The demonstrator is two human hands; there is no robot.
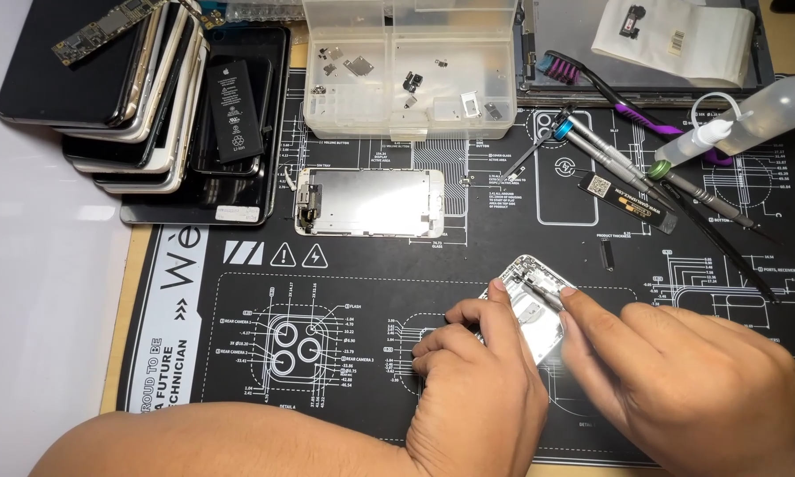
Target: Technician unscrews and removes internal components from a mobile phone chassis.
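A silver phone housing (532, 309) lies open-side up on the black repair mat (344, 291), partly hidden under both hands. My left hand (473, 375) rests on its left edge, index finger pressing near the top. My right hand (680, 380) pinches a thin metal tool (543, 293), likely tweezers, whose tip pokes into the housing's upper part. A detached phone screen with a metal back plate (368, 202) lies on the mat further back.
A clear compartment box (408, 66) with small parts stands at the back. Stacked phones (141, 97) and a loose battery (235, 108) lie at the left. Screwdrivers (627, 168), a brush (583, 75) and a squeeze bottle (751, 119) lie at the right.
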